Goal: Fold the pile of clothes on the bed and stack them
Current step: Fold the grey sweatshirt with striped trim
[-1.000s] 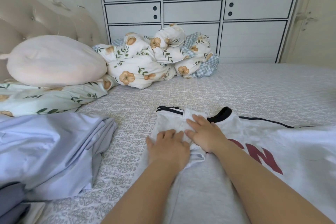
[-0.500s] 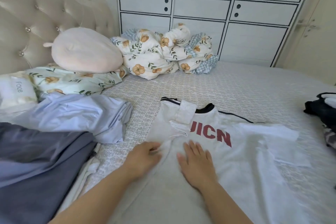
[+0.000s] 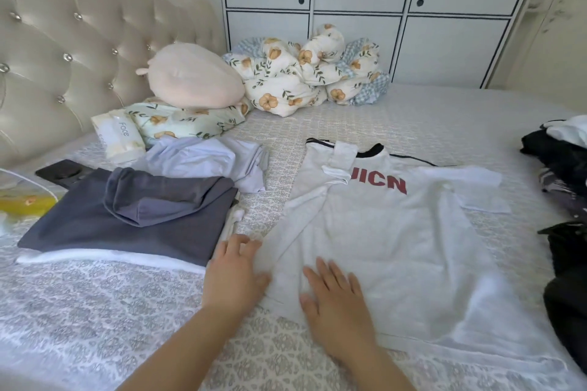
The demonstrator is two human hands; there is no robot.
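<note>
the white t-shirt [image 3: 381, 232] lies flat on the bed [image 3: 95, 311], near the middle, its left side already folded in with the sleeve over the red letters. it looks light, thin and limp, likely to wrinkle or slide, so take it by the hem or a folded edge. the right hand [image 3: 333, 298] rests flat on it, fingers straight; the left hand [image 3: 235, 273] presses the folded edge, fingers relaxed. left of it sit a grey folded garment [image 3: 127, 219] and a pale blue one [image 3: 206, 162]; dark clothes [image 3: 562, 168] wait at far right.
</note>
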